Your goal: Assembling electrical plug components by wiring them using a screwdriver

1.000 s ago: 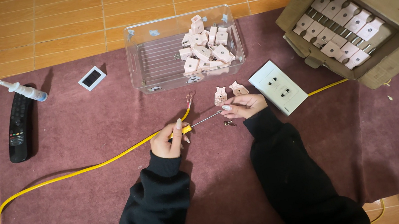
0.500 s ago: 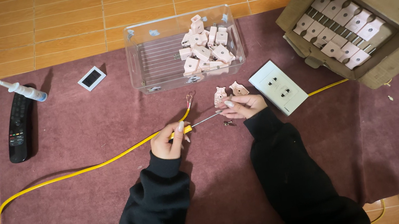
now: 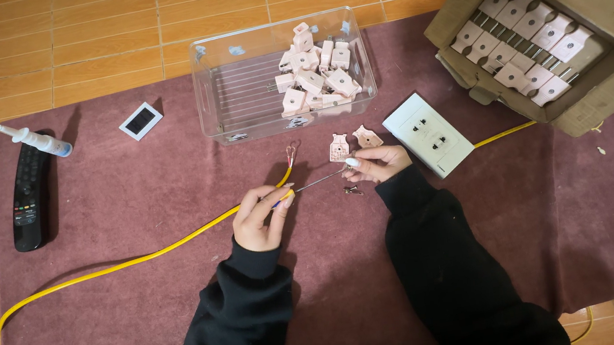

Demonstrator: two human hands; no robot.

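Little has shifted: the left hand [image 3: 261, 216] still pinches the yellow cable [image 3: 134, 261], the right hand [image 3: 380, 163] a thin screwdriver [image 3: 318, 182] (mid-mat), beside the white socket [image 3: 428, 134].

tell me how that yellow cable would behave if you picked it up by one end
Probably floppy: the yellow cable lies in loose curves across the maroon mat, so it would likely sag and trail. It looks thin, so probably light. Its bared end by the left hand holds a bend, suggesting some springiness.

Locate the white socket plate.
In the head view, the white socket plate lies on the maroon mat, just right of the right hand, below-left of the cardboard box.
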